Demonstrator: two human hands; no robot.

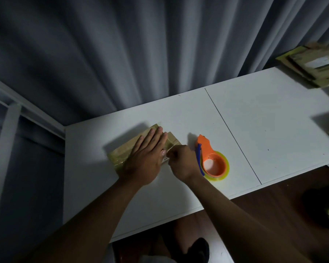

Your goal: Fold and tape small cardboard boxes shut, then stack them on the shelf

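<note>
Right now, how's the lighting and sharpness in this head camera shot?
Head view: dim overall, the white table brightest; the cardboard box and tape dispenser throw shadows leftward; the stacked cardboard at right is blurred; wide-angle lens bends edges.

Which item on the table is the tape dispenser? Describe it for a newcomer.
Start at the white table and find the flat cardboard box under the left hand. Just right of the right hand lies the tape dispenser: the only orange thing, with a blue blade edge and yellowish clear tape.
</note>
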